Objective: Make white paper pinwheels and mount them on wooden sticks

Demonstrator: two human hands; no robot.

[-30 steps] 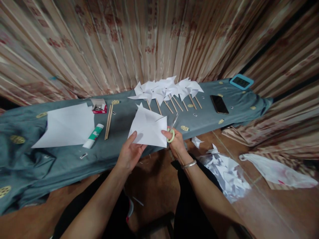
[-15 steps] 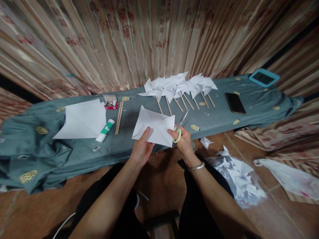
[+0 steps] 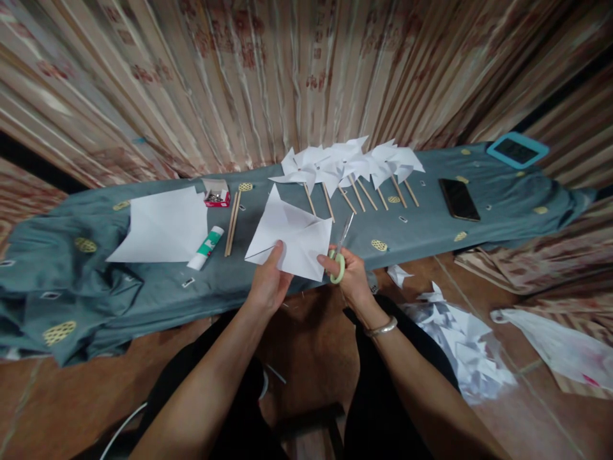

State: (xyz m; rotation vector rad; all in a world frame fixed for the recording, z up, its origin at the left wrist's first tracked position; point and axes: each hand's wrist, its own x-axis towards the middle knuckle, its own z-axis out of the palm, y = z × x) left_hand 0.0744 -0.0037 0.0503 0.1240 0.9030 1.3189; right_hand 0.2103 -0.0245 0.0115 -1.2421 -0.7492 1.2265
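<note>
Holding the folded white paper with the left hand, the right hand grips scissors beside it; finished pinwheels lie beyond the fingers, more uncut sheets wait left.

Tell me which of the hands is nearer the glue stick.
Left. The left hand grips the folded paper, right of the glue stick; the right hand, holding scissors, is farther right.

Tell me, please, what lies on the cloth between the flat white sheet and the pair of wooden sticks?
In the head view, a glue stick lies between the flat white sheet and the wooden sticks, slanted, its green end toward the sticks.
</note>
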